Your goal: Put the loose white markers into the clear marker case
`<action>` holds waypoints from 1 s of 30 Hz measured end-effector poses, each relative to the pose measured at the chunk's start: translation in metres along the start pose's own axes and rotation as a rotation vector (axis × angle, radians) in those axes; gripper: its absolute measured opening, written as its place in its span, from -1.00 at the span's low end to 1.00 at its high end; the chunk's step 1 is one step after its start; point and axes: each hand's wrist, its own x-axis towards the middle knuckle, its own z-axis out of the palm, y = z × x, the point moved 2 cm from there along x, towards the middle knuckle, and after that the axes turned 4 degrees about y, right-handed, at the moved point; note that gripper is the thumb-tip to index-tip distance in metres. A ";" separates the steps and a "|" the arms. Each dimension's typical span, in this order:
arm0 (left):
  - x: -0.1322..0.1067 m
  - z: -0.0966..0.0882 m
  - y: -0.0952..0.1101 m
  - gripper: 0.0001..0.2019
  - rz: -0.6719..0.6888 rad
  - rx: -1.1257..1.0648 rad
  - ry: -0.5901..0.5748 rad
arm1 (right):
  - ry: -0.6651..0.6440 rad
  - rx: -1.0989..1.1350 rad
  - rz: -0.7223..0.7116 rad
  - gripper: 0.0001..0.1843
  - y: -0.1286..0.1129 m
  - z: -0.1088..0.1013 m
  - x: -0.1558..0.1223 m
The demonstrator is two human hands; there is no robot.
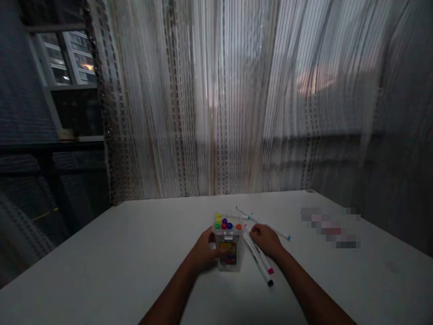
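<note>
Marker box (228, 243): clear plastic, upright, near the table's front edge, coloured caps showing at its top. Left hand (206, 253) fingers clamped round its side; best kept firm so it won't tip.

Right hand (267, 239): fingers curled over loose markers (259, 259) just beside the box; lift one at a time.

Table (118, 253): white, dim. Striped curtain (237, 99) behind; window (64, 58) by the far left corner.

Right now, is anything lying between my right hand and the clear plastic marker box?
Nothing visible blocks it. The right hand rests on loose white markers just right of the clear plastic marker box, which the left hand holds. Only bare white table lies between.
</note>
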 end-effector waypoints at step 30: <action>0.003 -0.005 -0.009 -0.35 0.019 0.073 0.009 | 0.030 0.024 -0.006 -0.78 0.000 0.002 0.000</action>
